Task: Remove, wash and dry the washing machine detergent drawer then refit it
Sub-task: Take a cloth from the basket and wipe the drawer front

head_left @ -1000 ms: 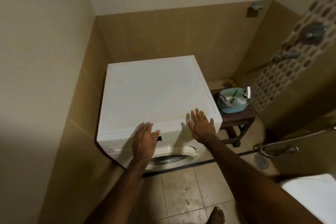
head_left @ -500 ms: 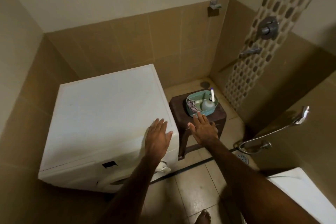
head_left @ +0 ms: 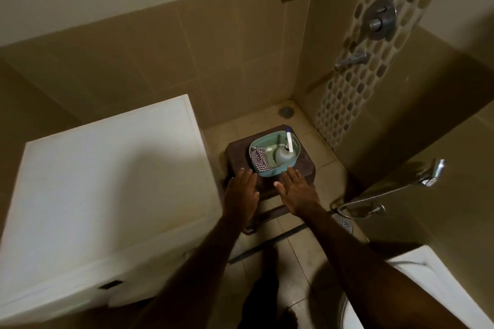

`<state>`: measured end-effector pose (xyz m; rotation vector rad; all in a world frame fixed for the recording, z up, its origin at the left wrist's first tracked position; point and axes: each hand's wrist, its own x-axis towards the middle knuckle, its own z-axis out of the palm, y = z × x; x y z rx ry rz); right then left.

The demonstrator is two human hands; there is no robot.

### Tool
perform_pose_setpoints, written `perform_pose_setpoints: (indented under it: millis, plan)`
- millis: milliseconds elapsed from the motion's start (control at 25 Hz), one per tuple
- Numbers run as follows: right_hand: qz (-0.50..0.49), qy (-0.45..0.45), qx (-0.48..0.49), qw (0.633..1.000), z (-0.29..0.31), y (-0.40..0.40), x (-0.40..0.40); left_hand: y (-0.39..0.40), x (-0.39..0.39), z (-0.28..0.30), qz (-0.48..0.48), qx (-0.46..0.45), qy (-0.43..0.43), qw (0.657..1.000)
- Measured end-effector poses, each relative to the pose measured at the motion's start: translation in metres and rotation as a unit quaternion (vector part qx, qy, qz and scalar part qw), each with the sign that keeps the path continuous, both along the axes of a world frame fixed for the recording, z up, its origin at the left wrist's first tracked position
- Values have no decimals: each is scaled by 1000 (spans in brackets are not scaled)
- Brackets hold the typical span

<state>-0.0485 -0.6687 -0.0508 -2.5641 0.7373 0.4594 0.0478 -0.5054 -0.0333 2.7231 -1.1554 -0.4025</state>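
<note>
A white front-loading washing machine (head_left: 101, 184) fills the left of the view; only its top and a strip of the front panel show. To its right a teal basin (head_left: 270, 172) sits on a dark brown stool (head_left: 304, 165), holding a checked cloth (head_left: 259, 158), a pale bottle (head_left: 283, 156) and a white brush handle (head_left: 289, 141). My left hand (head_left: 240, 192) and my right hand (head_left: 296, 189) hover flat, fingers straight, just in front of the basin over the stool. Neither hand holds anything. The detergent drawer is hidden from this angle.
A hand shower (head_left: 433, 172) on a metal hose hangs at the right wall. A wall tap (head_left: 350, 60) and mixer knob (head_left: 379, 19) sit on the mosaic strip. A floor drain (head_left: 343, 224) lies right of the stool. A white toilet (head_left: 427, 288) stands at bottom right.
My view swung right from the machine to the stool. Both hands left the machine's top edge and moved right, ending up in front of the basin.
</note>
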Motion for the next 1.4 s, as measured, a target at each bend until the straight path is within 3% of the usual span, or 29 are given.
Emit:
perform_pose_setpoints:
  millis: [280, 440, 600, 680, 920, 1040, 1200, 1320, 1400]
  plan:
    - [19, -3, -5, 1000, -51, -71, 47, -89, 82, -70, -112, 166, -9, 980]
    - [38, -68, 1, 997, -72, -84, 63, -115, 115, -110, -176, 161, -32, 971]
    - [50, -197, -88, 975, -88, -91, 64, -131, 140, -138, -273, 189, -66, 941]
    - [14, -194, -46, 980, -92, -97, 66, -140, 153, -148, -297, 264, -29, 917]
    - [-10, -185, -1, 983, -102, -111, 66, -155, 168, -156, -306, 293, -1, 906]
    - [-21, -175, 28, 984, -104, -115, 64, -153, 166, -152, -270, 224, 29, 936]
    - [-40, -177, 45, 982, -102, -111, 60, -140, 160, -139, -203, -47, 13, 978]
    - [-37, -216, 20, 975, -90, -105, 56, -142, 149, -127, -121, -88, 75, 986]
    - [-47, -206, 22, 977, -80, -100, 55, -143, 136, -114, 31, -105, 159, 981]
